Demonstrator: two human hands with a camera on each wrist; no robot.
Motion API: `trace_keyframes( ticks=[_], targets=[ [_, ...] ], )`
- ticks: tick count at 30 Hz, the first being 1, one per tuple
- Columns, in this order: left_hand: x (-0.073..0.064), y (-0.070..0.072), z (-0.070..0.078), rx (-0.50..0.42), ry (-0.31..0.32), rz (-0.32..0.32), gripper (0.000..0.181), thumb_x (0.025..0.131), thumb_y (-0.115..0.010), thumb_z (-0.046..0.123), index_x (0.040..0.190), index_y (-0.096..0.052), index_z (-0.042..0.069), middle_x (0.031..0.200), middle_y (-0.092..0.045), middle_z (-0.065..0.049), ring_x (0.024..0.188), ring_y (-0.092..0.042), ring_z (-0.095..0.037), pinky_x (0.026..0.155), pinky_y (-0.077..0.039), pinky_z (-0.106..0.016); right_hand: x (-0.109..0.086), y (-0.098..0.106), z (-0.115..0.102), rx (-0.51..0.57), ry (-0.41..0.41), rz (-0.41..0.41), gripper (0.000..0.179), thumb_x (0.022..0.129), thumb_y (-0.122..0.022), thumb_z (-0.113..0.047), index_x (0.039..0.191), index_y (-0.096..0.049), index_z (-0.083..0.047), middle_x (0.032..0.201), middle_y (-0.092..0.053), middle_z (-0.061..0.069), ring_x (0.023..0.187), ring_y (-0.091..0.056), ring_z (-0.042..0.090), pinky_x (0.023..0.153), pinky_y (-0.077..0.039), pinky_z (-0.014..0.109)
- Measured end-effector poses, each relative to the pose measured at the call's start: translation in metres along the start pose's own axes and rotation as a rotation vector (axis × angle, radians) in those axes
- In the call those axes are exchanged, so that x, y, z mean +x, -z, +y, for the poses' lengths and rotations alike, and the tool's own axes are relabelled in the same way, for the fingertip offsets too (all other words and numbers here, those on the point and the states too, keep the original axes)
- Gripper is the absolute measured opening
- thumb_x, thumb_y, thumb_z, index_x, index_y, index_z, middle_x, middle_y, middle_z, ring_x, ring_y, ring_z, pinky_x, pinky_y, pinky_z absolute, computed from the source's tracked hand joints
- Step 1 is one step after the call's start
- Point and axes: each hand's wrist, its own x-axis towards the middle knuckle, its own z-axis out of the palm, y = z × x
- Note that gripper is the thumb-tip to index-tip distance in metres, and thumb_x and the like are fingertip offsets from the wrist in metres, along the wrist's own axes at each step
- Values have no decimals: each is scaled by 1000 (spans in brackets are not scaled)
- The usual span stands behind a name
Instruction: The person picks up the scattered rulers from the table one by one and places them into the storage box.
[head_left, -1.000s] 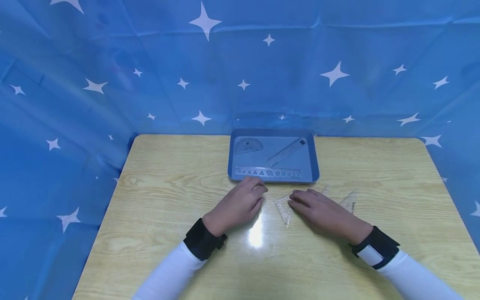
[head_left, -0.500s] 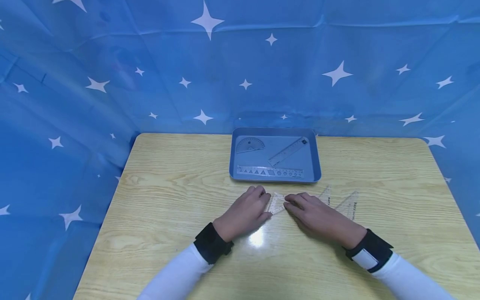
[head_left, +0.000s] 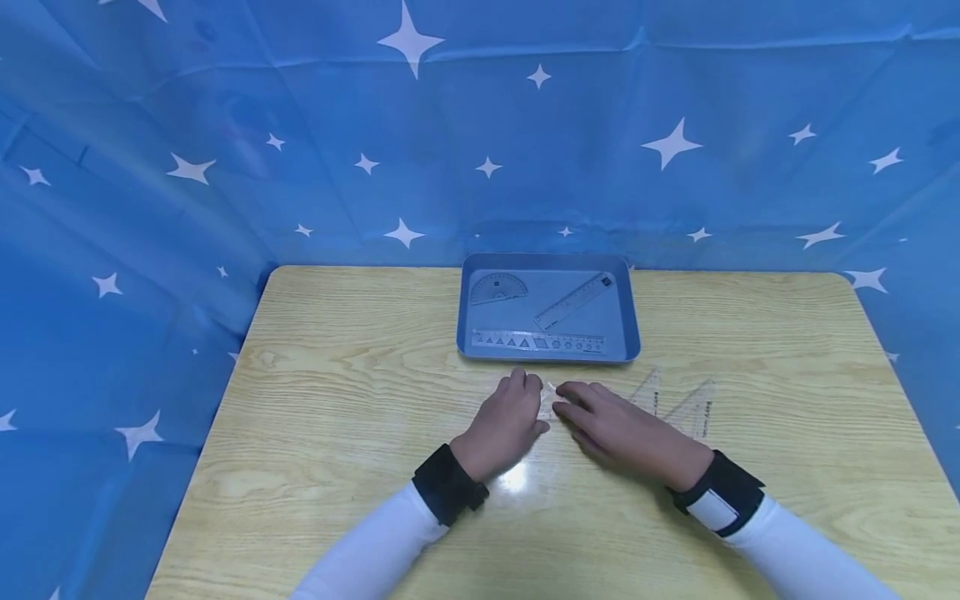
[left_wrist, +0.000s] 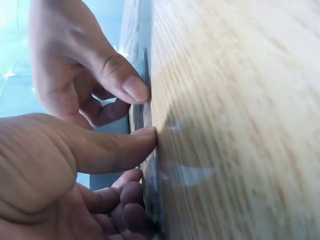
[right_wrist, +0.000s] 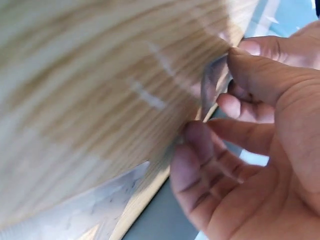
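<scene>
In the head view my left hand [head_left: 504,423] and right hand [head_left: 630,433] meet low over the table, just in front of the blue tray. Between their fingertips lies a small clear plastic set square [head_left: 547,404], mostly covered by fingers. The left wrist view has my left thumb [left_wrist: 142,142] and curled fingers pinching one side of it, flat along the wood. From the right wrist view, my right thumb [right_wrist: 242,60] and fingers grip its other side. Two more clear set squares, one nearer [head_left: 648,393] and one farther right [head_left: 697,408], lie by my right hand.
The blue tray [head_left: 633,337] stands at the table's back edge. Inside it are a clear protractor [head_left: 499,288], a slanted short ruler [head_left: 573,302] and a longer ruler with cut-out shapes [head_left: 538,342]. A blue star-patterned cloth [head_left: 450,125] hangs behind the wooden table [head_left: 337,400].
My left hand has come right to the set square and now pinches it. The right hand has slid left with that set square, uncovering more of the other two.
</scene>
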Motion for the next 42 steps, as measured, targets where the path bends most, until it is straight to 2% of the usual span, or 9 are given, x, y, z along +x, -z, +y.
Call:
trace_keyframes(
  ticks=[5, 9, 17, 21, 25, 30, 35, 42],
  targets=[
    [3, 2, 3, -56, 68, -38, 38, 91, -80, 21, 117, -57, 4, 106, -52, -7, 92, -55, -21, 69, -52, -28, 10, 1, -1, 42, -67, -24, 50, 91, -76, -10, 136, -60, 4, 123, -62, 17, 112, -62, 29, 96, -55, 43],
    [9, 3, 5, -89, 100, -76, 37, 92, -79, 18, 120, -59, 5, 110, -54, -7, 98, -55, -22, 74, -53, -29, 16, 1, -5, 15, -147, -52, 54, 91, -79, -16, 136, -60, 4, 117, -61, 14, 104, -60, 25, 89, -55, 41],
    [13, 5, 7, -127, 116, -123, 38, 92, -77, 12, 124, -59, 5, 115, -55, -8, 103, -55, -24, 84, -53, -32, 21, 2, -10, -27, -319, -116, 51, 88, -84, -26, 124, -62, 2, 101, -53, 9, 83, -53, 17, 70, -55, 35],
    [14, 6, 6, -135, 101, -129, 38, 91, -77, 11, 124, -60, 4, 117, -56, -9, 105, -56, -25, 88, -52, -32, 21, 3, -10, 29, -355, -144, 48, 89, -82, -26, 120, -57, 0, 98, -52, 7, 77, -51, 13, 67, -54, 33],
    [14, 7, 5, -146, 86, -128, 37, 90, -77, 10, 123, -62, 5, 117, -57, -8, 106, -57, -24, 90, -51, -31, 22, 4, -5, 137, -380, -195, 50, 92, -79, -26, 123, -51, 1, 95, -50, 4, 76, -48, 12, 66, -49, 30],
    [15, 8, 4, -205, 115, -131, 40, 91, -78, 14, 125, -59, 4, 117, -55, -9, 109, -56, -24, 90, -51, -32, 26, 7, 1, 250, -438, -272, 51, 93, -78, -28, 123, -47, -1, 92, -47, 1, 78, -46, 13, 67, -45, 28],
    [17, 8, 7, -183, 141, -140, 43, 91, -80, 22, 123, -59, 3, 115, -54, -9, 106, -56, -24, 86, -52, -33, 30, 10, 2, 290, -482, -322, 52, 93, -78, -28, 123, -46, -2, 91, -49, 2, 75, -48, 14, 67, -45, 29],
    [19, 9, 9, -152, 142, -147, 39, 90, -81, 19, 119, -61, 4, 112, -56, -8, 101, -58, -24, 83, -53, -33, 31, 9, 2, 321, -496, -310, 54, 92, -79, -29, 123, -45, -1, 89, -48, 2, 73, -48, 12, 65, -43, 27]
  ],
)
